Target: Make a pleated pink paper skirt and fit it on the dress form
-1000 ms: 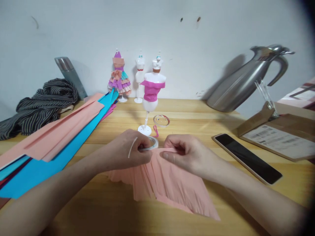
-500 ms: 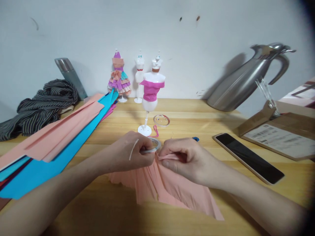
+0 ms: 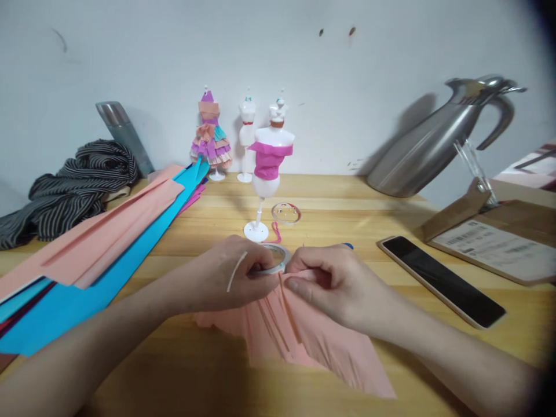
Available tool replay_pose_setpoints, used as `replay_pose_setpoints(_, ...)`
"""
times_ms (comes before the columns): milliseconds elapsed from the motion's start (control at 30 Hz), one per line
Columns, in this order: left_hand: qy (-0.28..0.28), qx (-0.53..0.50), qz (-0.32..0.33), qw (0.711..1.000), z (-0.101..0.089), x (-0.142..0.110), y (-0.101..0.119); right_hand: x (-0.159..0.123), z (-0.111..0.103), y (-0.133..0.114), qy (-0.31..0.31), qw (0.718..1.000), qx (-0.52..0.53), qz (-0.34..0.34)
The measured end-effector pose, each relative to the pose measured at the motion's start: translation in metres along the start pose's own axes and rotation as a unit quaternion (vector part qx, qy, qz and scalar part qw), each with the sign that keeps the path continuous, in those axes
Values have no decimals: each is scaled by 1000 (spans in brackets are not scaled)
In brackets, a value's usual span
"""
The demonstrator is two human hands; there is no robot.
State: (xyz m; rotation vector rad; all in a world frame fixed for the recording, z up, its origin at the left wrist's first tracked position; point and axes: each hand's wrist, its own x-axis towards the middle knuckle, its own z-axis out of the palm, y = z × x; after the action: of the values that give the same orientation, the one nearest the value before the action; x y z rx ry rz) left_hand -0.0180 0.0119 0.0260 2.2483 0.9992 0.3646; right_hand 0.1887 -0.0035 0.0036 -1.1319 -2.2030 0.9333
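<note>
The pleated pink sheet (image 3: pixel 324 333) lies at near centre on the table (image 3: pixel 174 370), its far edge pinched between the thumb and fingers of our left hand (image 3: pixel 230 275), which also holds a tape roll (image 3: pixel 285 259), and of our right hand (image 3: pixel 341 284). We judge small, even folds, pressed firmly at left, best. Farther off stands a dress form (image 3: pixel 267 185).
</note>
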Motion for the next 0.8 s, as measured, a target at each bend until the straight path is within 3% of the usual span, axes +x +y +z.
replay_pose_setpoints(400, -14, -2, 3, 1000, 0, -1, 0, 4, 6, -1, 38, 998, -39, -22)
replay_pose_setpoints(533, -28, -47, 19, 998, -2, -1, -2, 6, 7, 1, 46, 998, -43, -20)
replay_pose_setpoints(800, -45, -50, -32, 997, 1, -1, -3, 3, 9, 0, 63, 995, -74, -35)
